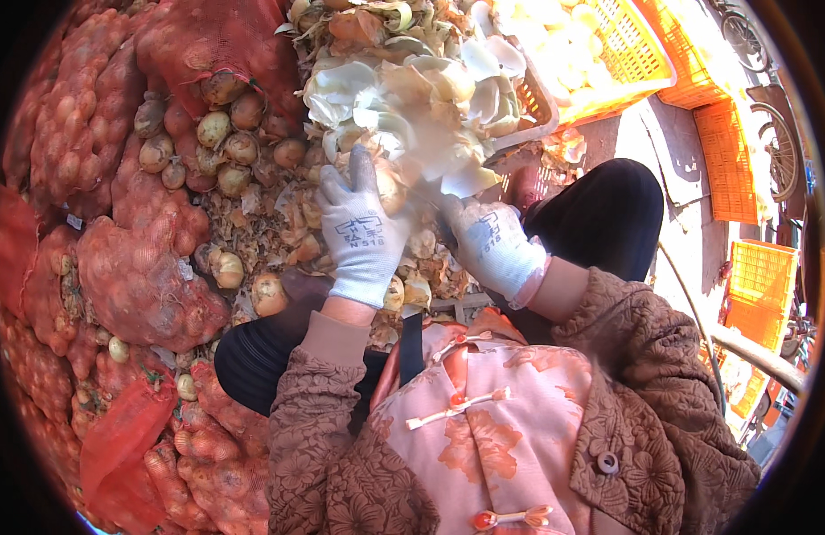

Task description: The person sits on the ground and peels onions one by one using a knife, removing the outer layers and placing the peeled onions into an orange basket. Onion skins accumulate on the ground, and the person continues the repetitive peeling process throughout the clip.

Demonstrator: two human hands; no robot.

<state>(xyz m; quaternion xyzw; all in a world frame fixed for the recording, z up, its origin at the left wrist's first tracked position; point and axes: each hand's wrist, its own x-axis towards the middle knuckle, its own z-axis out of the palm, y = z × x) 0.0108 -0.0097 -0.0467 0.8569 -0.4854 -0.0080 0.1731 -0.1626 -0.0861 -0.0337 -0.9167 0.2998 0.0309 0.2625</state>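
My left hand (362, 224), in a white knitted glove with a grey coating on the fingers, is closed around a yellow onion (391, 188). Close by on the right, my gloved right hand (489, 237) has its fingers curled around a small dark tool (444, 231). It looks like a knife, but blur hides its shape. Just beyond both hands rises a heap of pale onion peels and outer layers (385, 87). Dry brown skins (278, 221) and loose onions lie under and left of my left hand.
Red mesh sacks full of onions (145, 281) are piled along the left. Loose onions (238, 147) spill from one sack. An orange crate holding onions (626, 53) stands at the upper right, with more orange crates (726, 160) beyond. A bicycle wheel (776, 150) shows at the far right.
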